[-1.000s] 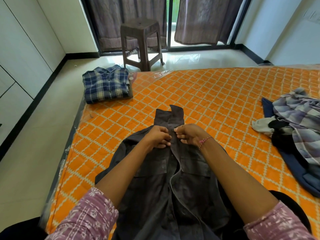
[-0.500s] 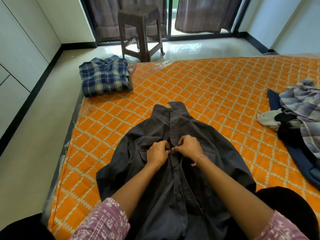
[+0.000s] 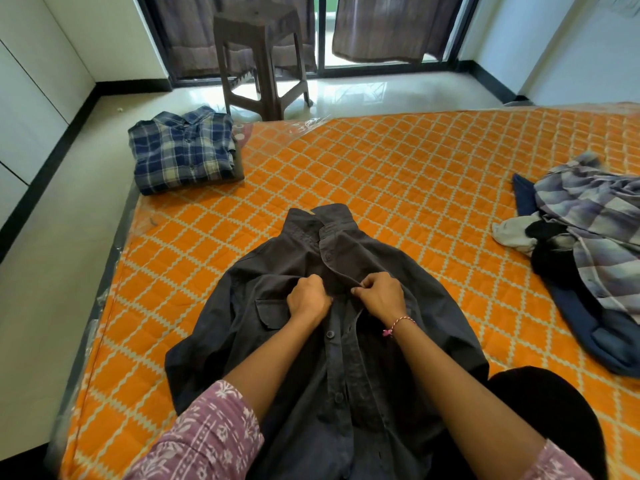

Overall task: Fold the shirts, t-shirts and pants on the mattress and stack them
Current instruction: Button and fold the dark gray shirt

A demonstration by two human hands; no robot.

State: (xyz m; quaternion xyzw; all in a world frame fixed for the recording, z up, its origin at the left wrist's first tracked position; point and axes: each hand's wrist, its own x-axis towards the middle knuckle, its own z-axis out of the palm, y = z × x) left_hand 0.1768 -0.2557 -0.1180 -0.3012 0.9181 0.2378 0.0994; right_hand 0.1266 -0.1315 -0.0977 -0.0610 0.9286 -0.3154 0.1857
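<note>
- Dark grey shirt [image 3: 322, 327] spread front-up on the mattress [image 3: 398, 174], collar pointing toward the far edge, hem running off toward the near edge and the lap; laid flat this way so the placket sits square before folding.
- Left hand [image 3: 309, 299] curled shut, pinching the left side of the placket at chest height, just above the flap pocket.
- Right hand [image 3: 380, 296] likewise curled, pinching the opposite placket strip; thread bracelet [image 3: 398, 324] on that wrist.
- Hands nearly touching across the button line — most likely doing up a button, to keep the front panels from sliding apart in the fold.
- Folded blue plaid shirt [image 3: 183, 152] parked at the far left corner, overhanging the left edge slightly; probably the start of the stack, kept well apart from the working patch.
- Unfolded clothes pile [image 3: 585, 244] heaped by the right edge, within reach yet clear of the grey shirt.
- Open orange quilting on both sides of the shirt and beyond the collar: room enough to swing the sleeves inward.
- Brown stool [image 3: 261, 60] on the floor past the far edge, out of the way.
</note>
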